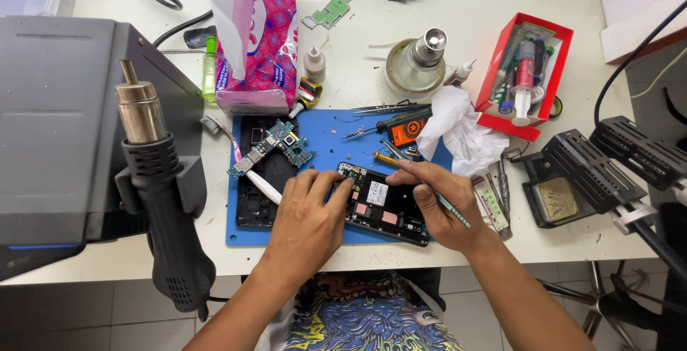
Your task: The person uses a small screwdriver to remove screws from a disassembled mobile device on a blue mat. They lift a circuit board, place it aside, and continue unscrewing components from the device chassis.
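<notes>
An opened black phone body [383,209] lies on the blue work mat [333,133] near the table's front edge. My left hand [308,215] rests on its left end, fingers pressing the frame. My right hand [436,204] holds a thin green-handled tool [452,208], with its fingertips at the phone's top edge. A green circuit board [275,147] lies on a second black phone frame [256,179] at the mat's left, with a white and pink toothbrush [247,172] across it.
A hot-air gun [161,201] hangs on a grey station [64,129] at the left. Behind the mat stand a pink tissue pack [257,36], small bottles, a glass burner [418,61] and crumpled tissue [458,133]. A red box of tools [526,72] and a black stand [572,176] sit right.
</notes>
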